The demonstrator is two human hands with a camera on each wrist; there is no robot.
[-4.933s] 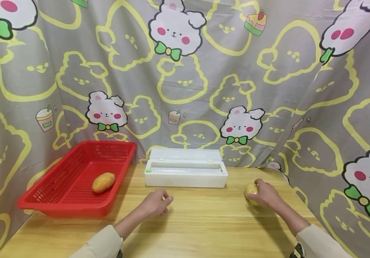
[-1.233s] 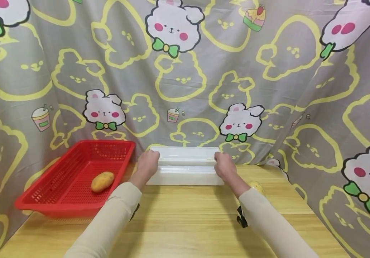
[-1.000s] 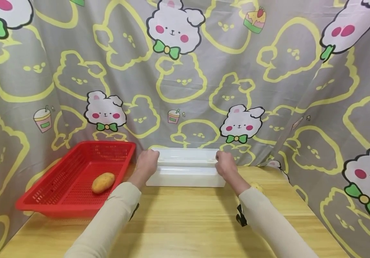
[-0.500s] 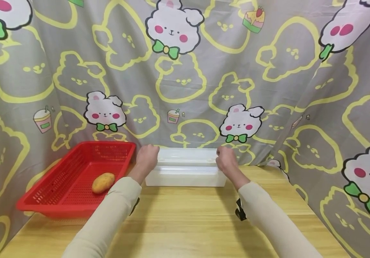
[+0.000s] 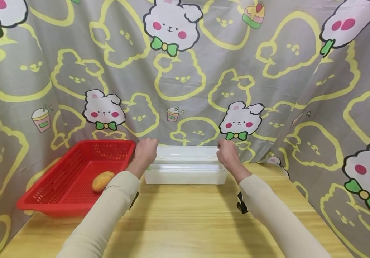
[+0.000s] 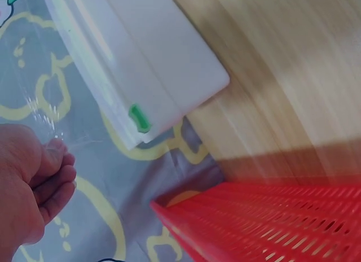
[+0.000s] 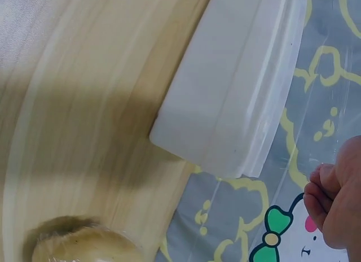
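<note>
Clear plastic wrap (image 6: 42, 107) stretches, barely visible, above a white cling film dispenser (image 5: 185, 176) whose lid is raised at the back. My left hand (image 5: 146, 150) pinches one corner of the film above the dispenser's left end. Over the right end, my right hand (image 5: 228, 153) pinches the other corner, fingers curled. A green slider (image 6: 139, 118) shows on the dispenser's end in the left wrist view. In the right wrist view, a potato covered in clear film (image 7: 87, 246) lies on the table; my right arm hides it in the head view.
At the left stands a red perforated basket (image 5: 59, 207) with one unwrapped potato (image 5: 102, 181) in it, close to my left forearm. The wooden table (image 5: 185, 222) runs back to a patterned curtain (image 5: 185, 86) behind the dispenser and along both sides.
Earlier my right hand held the wrapped potato at the right, and my left was empty. Since then both hands have gone to the dispenser, taken the film and lifted it slightly.
</note>
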